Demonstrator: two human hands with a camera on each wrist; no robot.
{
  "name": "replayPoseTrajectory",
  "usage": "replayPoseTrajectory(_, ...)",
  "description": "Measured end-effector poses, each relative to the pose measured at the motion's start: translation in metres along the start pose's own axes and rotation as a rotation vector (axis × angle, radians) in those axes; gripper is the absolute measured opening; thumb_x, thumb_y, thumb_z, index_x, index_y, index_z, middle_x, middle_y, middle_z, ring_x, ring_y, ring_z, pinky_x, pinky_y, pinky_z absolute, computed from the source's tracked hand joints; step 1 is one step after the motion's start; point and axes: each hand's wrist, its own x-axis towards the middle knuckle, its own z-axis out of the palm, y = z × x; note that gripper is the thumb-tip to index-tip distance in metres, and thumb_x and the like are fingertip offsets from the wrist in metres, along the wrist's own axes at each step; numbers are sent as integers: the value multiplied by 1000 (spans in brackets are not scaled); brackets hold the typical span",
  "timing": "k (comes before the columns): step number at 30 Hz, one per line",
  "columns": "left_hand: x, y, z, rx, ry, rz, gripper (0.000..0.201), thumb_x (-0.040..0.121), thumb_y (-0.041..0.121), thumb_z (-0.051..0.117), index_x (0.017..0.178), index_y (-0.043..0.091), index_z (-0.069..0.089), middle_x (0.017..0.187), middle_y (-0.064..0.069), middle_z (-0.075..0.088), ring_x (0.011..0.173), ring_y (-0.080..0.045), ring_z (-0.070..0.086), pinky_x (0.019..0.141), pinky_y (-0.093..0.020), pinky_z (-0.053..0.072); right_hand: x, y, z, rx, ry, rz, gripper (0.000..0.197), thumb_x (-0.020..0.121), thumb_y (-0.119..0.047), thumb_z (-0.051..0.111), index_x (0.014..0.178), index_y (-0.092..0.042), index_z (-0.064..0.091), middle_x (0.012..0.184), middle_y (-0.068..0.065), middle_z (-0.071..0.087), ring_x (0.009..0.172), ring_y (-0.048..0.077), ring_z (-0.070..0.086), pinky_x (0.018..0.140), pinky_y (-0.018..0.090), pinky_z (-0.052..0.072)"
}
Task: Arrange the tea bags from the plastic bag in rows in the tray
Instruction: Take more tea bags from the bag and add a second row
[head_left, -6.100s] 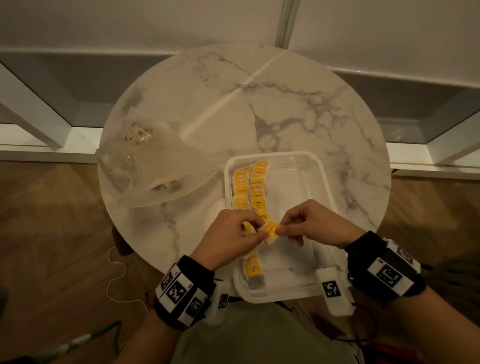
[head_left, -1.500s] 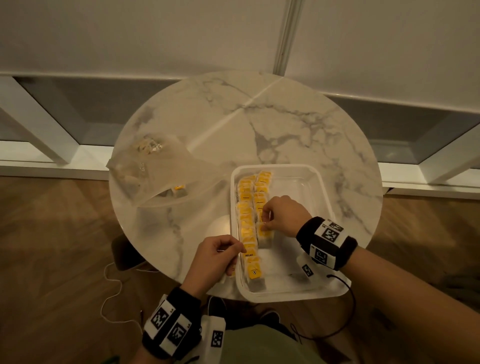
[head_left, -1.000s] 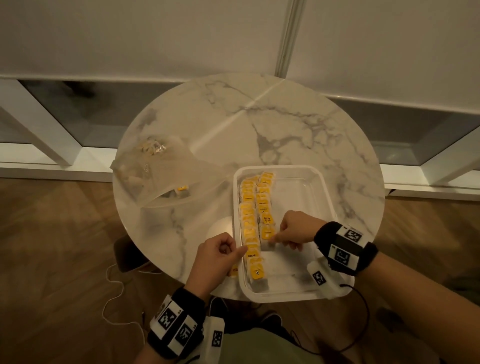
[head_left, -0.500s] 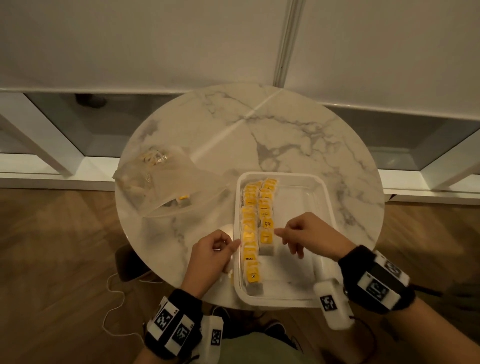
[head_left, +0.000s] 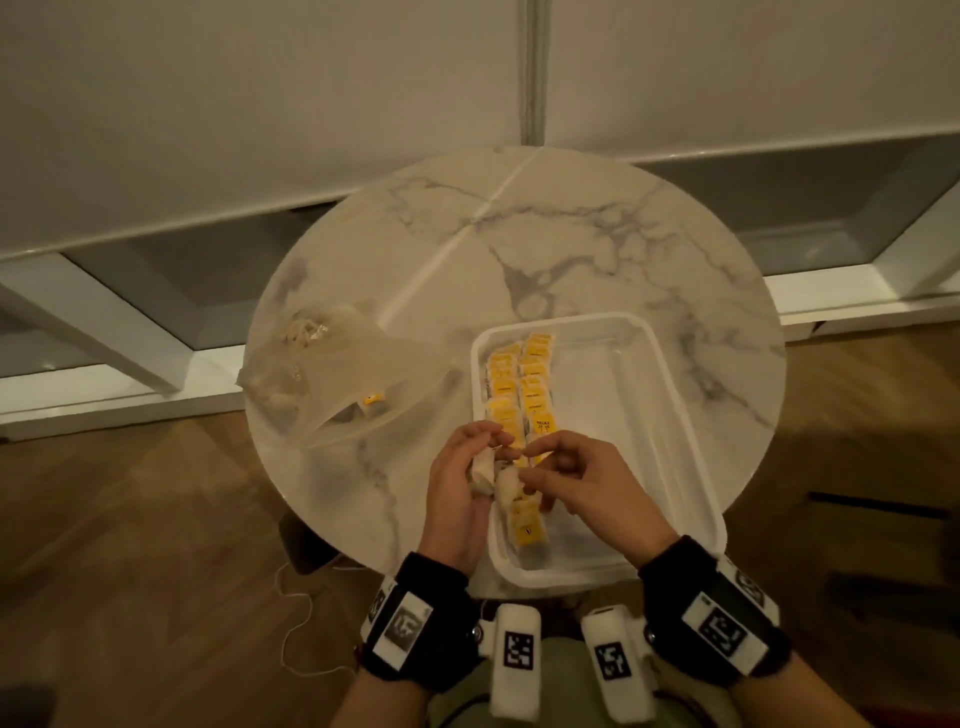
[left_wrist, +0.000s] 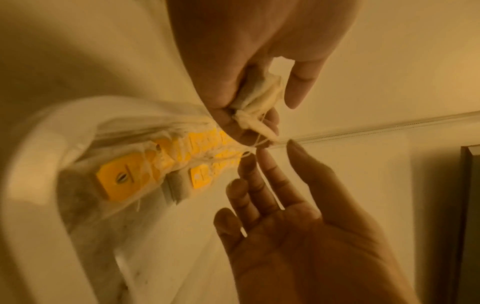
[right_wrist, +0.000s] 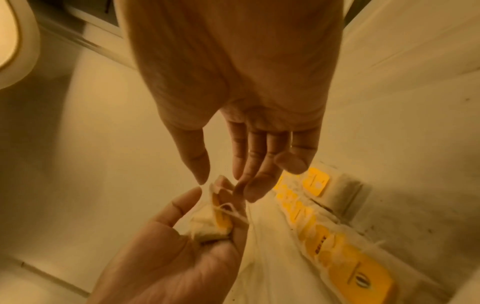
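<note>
The left hand (head_left: 457, 483) grips a crumpled tea bag (right_wrist: 210, 224); the right hand (head_left: 582, 483), fingers loosely spread, touches its string above the tray (head_left: 670, 415).

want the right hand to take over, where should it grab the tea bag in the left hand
Pinch the pouch end of the tea bag jutting past the left hand's fingers, coming from the right hand side over the tray; its string dangles loose there.

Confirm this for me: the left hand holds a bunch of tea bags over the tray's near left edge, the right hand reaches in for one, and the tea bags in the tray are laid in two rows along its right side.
Not quite. The two rows of tea bags lie along the left side of the tray, not the right, as the head view shows. The rest stands: the left hand holds a bunch of tea bags, and the right hand reaches in for one.
</note>
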Motion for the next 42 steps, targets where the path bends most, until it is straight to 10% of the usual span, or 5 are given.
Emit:
replayPoseTrajectory(6, 0, -2, 8, 9, -30, -56, 26, 89, -9, 36, 93, 2, 59, 80, -9, 72, 77, -19, 71, 63, -28, 59, -8, 2, 2, 41, -75, -102, 27, 80, 10, 69, 101, -5, 61, 82, 12, 68, 65, 18, 62, 68, 31, 54)
replayPoseTrajectory(17, 5, -4, 5, -46, -111, -178, 25, 94, -6, 35, 100, -1, 59, 96, -19, 71, 89, -26, 70, 72, -33, 58, 7, -4, -17, -459, -13, -296, 19, 80, -1, 69, 88, -17, 74, 81, -19, 68, 70, 2, 62, 68, 12, 45)
replayPoseTrajectory(30, 12, -4, 2, -107, -142, -268, 27, 95, -6, 35, 104, -1, 60, 101, -21, 72, 89, -29, 72, 60, -37, 59, 12, -33, -53, -345, -51, -314, 17, 76, 5, 72, 75, -11, 68, 102, -4, 70, 96, 10, 64, 71, 28, 47)
replayPoseTrajectory(37, 11, -5, 3, 680, -240, 124, 23, 92, -5, 50, 86, 9, 67, 86, 0, 68, 66, -15, 55, 50, -20, 42, 13, -14, -71, -281, -101, -129, 11, 78, 8, 69, 78, -3, 70, 97, 4, 75, 93, 19, 70, 75, 32, 51)
replayPoseTrajectory(42, 7, 3, 9, 975, -464, 293, 18, 80, 34, 75, 96, 27, 71, 91, 8, 66, 92, -8, 64, 80, -25, 52, 15, -3, -72, -157, -121, -50, 11, 83, -5, 76, 81, 4, 69, 78, 22, 72, 71, 28, 70, 76, 36, 56)
